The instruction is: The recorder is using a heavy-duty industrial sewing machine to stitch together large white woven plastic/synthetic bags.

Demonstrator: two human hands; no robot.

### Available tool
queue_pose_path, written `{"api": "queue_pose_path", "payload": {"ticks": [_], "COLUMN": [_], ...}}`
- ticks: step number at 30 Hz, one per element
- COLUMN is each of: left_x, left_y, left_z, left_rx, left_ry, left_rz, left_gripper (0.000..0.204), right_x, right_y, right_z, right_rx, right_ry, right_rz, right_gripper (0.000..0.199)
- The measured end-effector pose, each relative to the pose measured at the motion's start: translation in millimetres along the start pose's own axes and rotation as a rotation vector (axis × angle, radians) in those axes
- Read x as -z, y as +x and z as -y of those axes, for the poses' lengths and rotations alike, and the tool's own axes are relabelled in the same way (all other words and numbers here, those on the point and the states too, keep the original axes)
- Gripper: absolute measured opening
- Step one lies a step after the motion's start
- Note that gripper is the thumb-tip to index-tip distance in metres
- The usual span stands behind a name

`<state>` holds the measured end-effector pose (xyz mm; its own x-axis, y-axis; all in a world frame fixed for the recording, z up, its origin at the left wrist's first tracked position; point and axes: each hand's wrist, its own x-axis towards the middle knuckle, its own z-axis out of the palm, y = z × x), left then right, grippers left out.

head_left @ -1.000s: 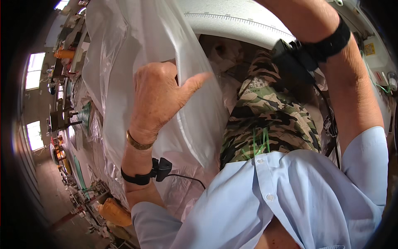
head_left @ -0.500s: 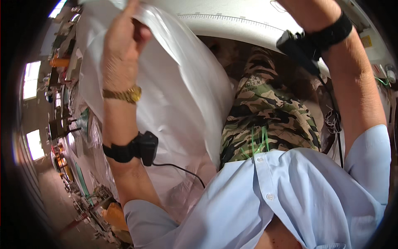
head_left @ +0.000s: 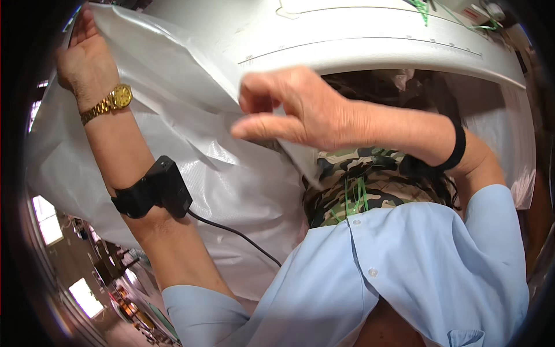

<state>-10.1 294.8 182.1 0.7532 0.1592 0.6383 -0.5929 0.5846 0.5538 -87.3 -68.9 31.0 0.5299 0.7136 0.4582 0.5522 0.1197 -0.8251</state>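
A large sheet of white glossy plastic [head_left: 191,133] drapes from the upper left, over the table's edge and down past my lap. At its raised upper corner, my left hand [head_left: 89,61] has its fingers closed on the sheet's edge; the fingertips are partly hidden. My right hand [head_left: 300,107] hovers in front of the table edge, near the sheet's right border. Its thumb stands apart from the curled fingers, and nothing shows between them.
Ahead curves a white tabletop [head_left: 347,29] with a printed ruler scale along its front. Green strings [head_left: 419,10] lie on its far right part. More green strings [head_left: 357,196] hang at my waist. A black cable [head_left: 237,231] runs from the device on my left forearm.
My left hand has moved left, drawing the sheet outward with it. My right hand has come down from beyond the top edge and swung inward to the middle. The view has shifted too.
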Motion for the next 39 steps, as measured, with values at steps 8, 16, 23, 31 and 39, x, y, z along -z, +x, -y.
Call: {"api": "queue_pose_path", "payload": {"ticks": [8,16,23,31,39], "left_x": [-48.3,-78.2,-110.9,-55.7,-224.1], "left_y": [-7.5,-20.9,-40.2,-117.0,-165.8], "left_z": [-2.0,-56.5,-97.2,3.5,152.2], "left_rx": [-0.339,-0.651,-1.041,-0.184,0.162], "left_ry": [0.448,0.821,1.149,1.189,1.281], "left_rz": [-0.458,-0.674,-0.845,-1.081,0.044], "left_gripper": [0.056,0.078,0.084,0.06,0.04], "right_x": [-16.1,-11.4,92.4,145.8,163.7], "right_y": [-76.5,-96.7,-106.4,-108.4,-110.3], "right_z": [-21.8,-50.6,80.8,37.8,30.5], "right_rx": [-0.167,0.027,0.028,-0.599,-0.536], "right_ry": [-0.152,-0.258,0.52,0.393,0.37], "right_rz": [-0.009,-0.066,0.633,0.249,0.173], "right_gripper": [0.041,0.016,0.019,0.037,0.028]}}
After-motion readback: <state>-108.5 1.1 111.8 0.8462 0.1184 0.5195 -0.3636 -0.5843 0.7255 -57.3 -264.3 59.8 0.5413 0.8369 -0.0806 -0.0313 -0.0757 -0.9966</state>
